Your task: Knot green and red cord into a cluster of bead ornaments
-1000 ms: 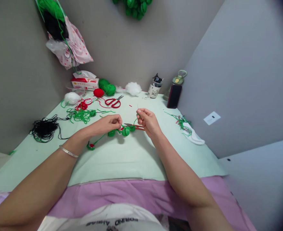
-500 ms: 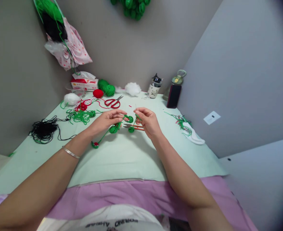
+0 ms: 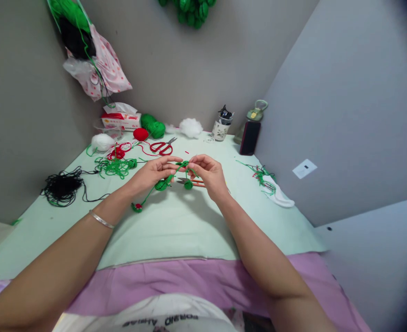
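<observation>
Fingers (image 3: 169, 159) of my left hand (image 3: 148, 175) support a small green yarn piece (image 3: 182, 164) between them, and my right hand (image 3: 208, 173) is pinched on green yarn (image 3: 194, 171) right beside it. Half a second ago that right hand stood apart, holding a thin needle upright; now I can't make out the needle, and both sets of fingertips meet at one spot, so I judge the close work sits there. Below, a green ball (image 3: 188, 185) overlaps the orange-handled scissors (image 3: 199, 183); whether they touch, I can't tell. From under my left hand, a strand (image 3: 148, 197) runs to a red-and-green piece (image 3: 137, 208).
</observation>
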Demonstrator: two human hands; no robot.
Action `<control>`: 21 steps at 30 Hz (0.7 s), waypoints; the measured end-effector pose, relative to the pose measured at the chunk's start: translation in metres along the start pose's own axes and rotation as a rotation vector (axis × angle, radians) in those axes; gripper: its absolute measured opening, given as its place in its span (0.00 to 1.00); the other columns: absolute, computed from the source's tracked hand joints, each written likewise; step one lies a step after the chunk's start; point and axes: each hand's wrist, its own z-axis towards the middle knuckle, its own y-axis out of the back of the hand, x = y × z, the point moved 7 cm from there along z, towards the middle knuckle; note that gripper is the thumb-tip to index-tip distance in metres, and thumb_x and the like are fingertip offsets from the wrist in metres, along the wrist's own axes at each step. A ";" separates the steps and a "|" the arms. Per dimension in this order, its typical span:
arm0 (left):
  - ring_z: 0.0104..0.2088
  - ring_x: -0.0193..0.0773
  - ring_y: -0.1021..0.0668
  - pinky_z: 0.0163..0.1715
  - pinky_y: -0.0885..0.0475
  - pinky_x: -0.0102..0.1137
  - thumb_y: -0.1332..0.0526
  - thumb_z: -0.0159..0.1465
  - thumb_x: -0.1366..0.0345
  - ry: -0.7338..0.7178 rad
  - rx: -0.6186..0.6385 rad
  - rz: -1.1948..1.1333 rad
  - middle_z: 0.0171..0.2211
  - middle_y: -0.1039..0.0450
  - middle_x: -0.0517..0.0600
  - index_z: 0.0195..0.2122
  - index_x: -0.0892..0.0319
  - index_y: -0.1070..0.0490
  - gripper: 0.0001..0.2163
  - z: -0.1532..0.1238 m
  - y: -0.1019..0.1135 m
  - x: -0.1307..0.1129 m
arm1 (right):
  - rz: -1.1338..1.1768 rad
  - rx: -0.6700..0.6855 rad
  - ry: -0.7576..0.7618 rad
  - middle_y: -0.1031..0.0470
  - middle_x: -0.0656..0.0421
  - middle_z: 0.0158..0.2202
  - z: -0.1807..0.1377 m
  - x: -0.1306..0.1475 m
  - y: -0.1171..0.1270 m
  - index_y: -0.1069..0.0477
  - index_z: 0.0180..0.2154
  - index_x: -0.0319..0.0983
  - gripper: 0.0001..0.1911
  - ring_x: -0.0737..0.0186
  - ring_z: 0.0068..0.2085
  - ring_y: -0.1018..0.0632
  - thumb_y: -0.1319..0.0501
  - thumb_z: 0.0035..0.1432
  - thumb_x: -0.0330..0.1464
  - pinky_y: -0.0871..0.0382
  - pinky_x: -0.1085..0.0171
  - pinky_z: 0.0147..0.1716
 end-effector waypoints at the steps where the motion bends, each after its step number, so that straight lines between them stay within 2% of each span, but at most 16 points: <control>1: 0.31 0.32 0.24 0.33 0.28 0.29 0.35 0.60 0.59 0.004 0.001 -0.003 0.51 0.23 0.55 0.59 0.55 0.32 0.25 0.000 0.000 0.000 | -0.004 -0.002 -0.006 0.25 0.62 0.26 0.000 0.000 0.000 0.27 0.32 0.41 0.12 0.67 0.27 0.27 0.30 0.51 0.40 0.30 0.66 0.28; 7: 0.31 0.31 0.24 0.34 0.27 0.29 0.36 0.60 0.61 -0.010 0.017 -0.042 0.53 0.25 0.55 0.59 0.54 0.32 0.25 -0.001 -0.003 -0.002 | -0.035 -0.059 0.017 0.27 0.63 0.27 0.000 0.001 0.004 0.26 0.30 0.40 0.10 0.69 0.27 0.27 0.30 0.49 0.38 0.29 0.67 0.28; 12: 0.33 0.32 0.23 0.35 0.27 0.29 0.36 0.61 0.61 -0.009 0.028 -0.032 0.54 0.26 0.55 0.60 0.54 0.33 0.25 -0.002 -0.005 -0.005 | -0.014 -0.044 -0.009 0.23 0.61 0.28 0.000 -0.002 0.003 0.26 0.32 0.40 0.11 0.68 0.28 0.25 0.31 0.50 0.39 0.29 0.67 0.28; 18: 0.32 0.31 0.23 0.34 0.27 0.28 0.37 0.61 0.61 -0.004 0.032 -0.039 0.53 0.24 0.54 0.60 0.54 0.33 0.24 -0.003 -0.007 -0.007 | -0.121 -0.065 0.029 0.22 0.60 0.28 -0.001 -0.003 0.004 0.24 0.33 0.40 0.10 0.69 0.25 0.31 0.32 0.52 0.39 0.34 0.67 0.25; 21: 0.31 0.31 0.23 0.34 0.28 0.28 0.36 0.61 0.61 -0.005 0.036 -0.057 0.53 0.25 0.54 0.60 0.53 0.32 0.24 -0.003 -0.007 -0.006 | -0.184 -0.071 0.059 0.21 0.59 0.31 -0.003 -0.002 0.005 0.23 0.33 0.40 0.08 0.69 0.25 0.32 0.34 0.54 0.38 0.37 0.67 0.24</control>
